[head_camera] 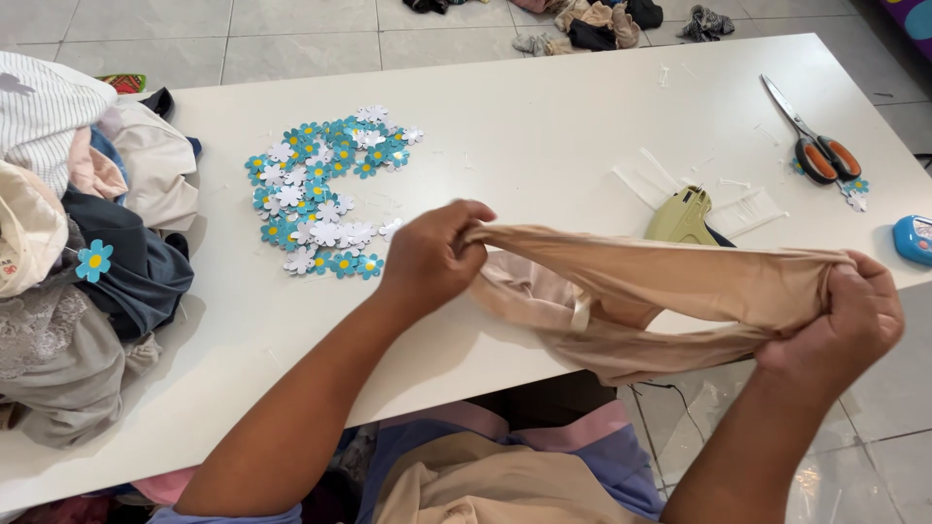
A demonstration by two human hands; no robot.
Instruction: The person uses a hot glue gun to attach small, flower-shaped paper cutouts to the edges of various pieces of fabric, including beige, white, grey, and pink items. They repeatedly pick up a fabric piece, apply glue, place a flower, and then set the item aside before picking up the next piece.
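A beige stretchy garment (641, 296) is pulled taut between both hands over the front edge of the white table (544, 116). My left hand (432, 257) grips its left end, my right hand (843, 315) grips its right end just off the table's corner. A heap of blue and white paper flowers (320, 189) lies on the table beyond my left hand. Just behind the garment rests a pale green tagging gun (682, 217).
A pile of folded clothes (73, 252) covers the table's left end, one piece bearing a blue flower (94, 260). Orange-handled scissors (814, 141) lie at the far right, a small blue device (914, 239) at the right edge. More clothes (592, 21) lie on the tiled floor.
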